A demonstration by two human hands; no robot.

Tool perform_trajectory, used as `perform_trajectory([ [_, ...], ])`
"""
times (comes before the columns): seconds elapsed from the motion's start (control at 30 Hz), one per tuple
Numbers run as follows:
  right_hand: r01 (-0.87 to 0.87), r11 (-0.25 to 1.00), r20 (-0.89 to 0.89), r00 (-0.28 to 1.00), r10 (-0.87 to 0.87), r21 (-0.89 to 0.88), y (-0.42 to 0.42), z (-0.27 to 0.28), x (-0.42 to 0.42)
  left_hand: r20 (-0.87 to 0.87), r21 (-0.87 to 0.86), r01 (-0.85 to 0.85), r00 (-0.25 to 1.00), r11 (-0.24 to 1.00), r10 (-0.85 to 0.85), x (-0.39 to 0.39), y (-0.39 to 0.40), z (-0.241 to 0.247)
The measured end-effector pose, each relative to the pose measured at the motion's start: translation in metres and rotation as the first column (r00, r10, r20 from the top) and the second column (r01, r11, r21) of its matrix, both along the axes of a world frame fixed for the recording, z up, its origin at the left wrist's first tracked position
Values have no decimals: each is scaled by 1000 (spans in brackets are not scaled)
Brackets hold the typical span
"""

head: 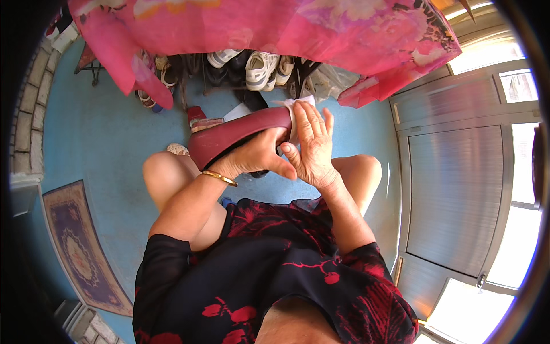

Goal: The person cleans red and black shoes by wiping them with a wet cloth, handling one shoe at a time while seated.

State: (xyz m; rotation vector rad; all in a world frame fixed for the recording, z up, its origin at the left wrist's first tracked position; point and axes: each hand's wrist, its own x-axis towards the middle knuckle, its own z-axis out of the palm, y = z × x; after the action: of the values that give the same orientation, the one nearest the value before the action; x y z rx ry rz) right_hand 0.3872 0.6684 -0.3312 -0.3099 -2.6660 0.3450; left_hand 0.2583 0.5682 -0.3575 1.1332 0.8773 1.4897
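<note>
A dark red heeled shoe is held up between my knees, its toe to the right and its heel at the left. My left hand reaches inside the shoe and holds it, with a gold bangle at that wrist. Against the toe, my right hand presses a whitish cloth or tissue, its fingers extended. Part of the cloth is hidden behind those fingers.
Beyond the shoe, a pink floral cloth hangs over a rack with several shoes, among them white sneakers. Clear plastic bags lie at its right. A patterned rug is at left, a metal-framed door at right.
</note>
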Motion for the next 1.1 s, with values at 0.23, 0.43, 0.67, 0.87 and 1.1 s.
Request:
perform_trajectory([
  [0.23, -341, 939, 10, 940, 341, -40, -13, 6, 0, -383, 5, 201, 905, 980, -184, -2, -9, -7],
  [0.43, -292, 954, -37, 956, 290, -72, 0, -8, 16, -408, 74, 30, 913, 997, 3, 4, -14, -10],
  [0.67, -497, 858, 140, 848, 512, -129, 8, -1, 14, -400, -189, 203, 877, 961, -264, 13, -16, -22],
  [0.87, -343, 916, 122, 920, 372, -208, -15, -3, 23, -597, -181, 199, 756, 963, -269, 20, -15, -35],
  [1.1, -312, 938, 166, 927, 335, -153, 6, -13, 33, -561, -197, 99, 805, 975, -195, -2, -18, -18],
])
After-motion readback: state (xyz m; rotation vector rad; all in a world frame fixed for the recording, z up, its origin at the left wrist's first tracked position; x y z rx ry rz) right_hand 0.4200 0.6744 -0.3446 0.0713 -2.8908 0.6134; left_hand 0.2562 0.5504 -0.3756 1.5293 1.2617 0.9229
